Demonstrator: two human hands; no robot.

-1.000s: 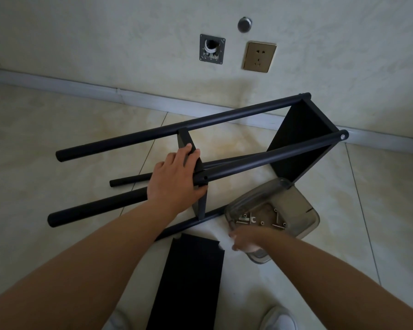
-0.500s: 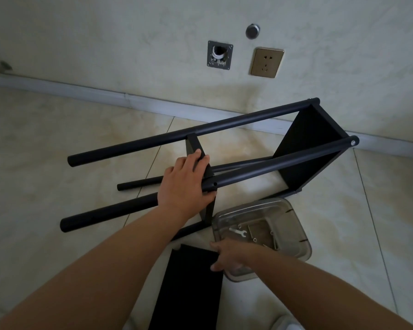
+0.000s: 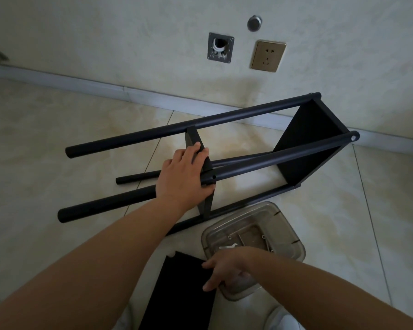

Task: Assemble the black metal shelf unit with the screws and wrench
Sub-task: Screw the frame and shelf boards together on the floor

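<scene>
The black shelf frame (image 3: 248, 115) lies on its side on the tiled floor, with an end panel (image 3: 308, 148) fixed at the right. My left hand (image 3: 183, 176) grips the middle shelf panel (image 3: 192, 138) where it meets the near upper pole (image 3: 272, 158); a screw hole shows just beside my fingers. A clear plastic container (image 3: 284, 225) sits in front of the frame and holds a small wrench (image 3: 227, 247) and several screws (image 3: 263, 236). My right hand (image 3: 224, 270) holds the container's near left rim, fingers reaching over a loose black panel (image 3: 181, 296).
The wall runs close behind the frame, with a baseboard (image 3: 129, 94), a brass socket (image 3: 268, 55) and an open wall box (image 3: 221, 47). My shoe (image 3: 284, 319) shows at the bottom edge. Bare tiles stretch to the left and right.
My right hand has slid with the container toward me and to the left, nearer the loose panel. My left hand has kept its hold on the middle panel.
</scene>
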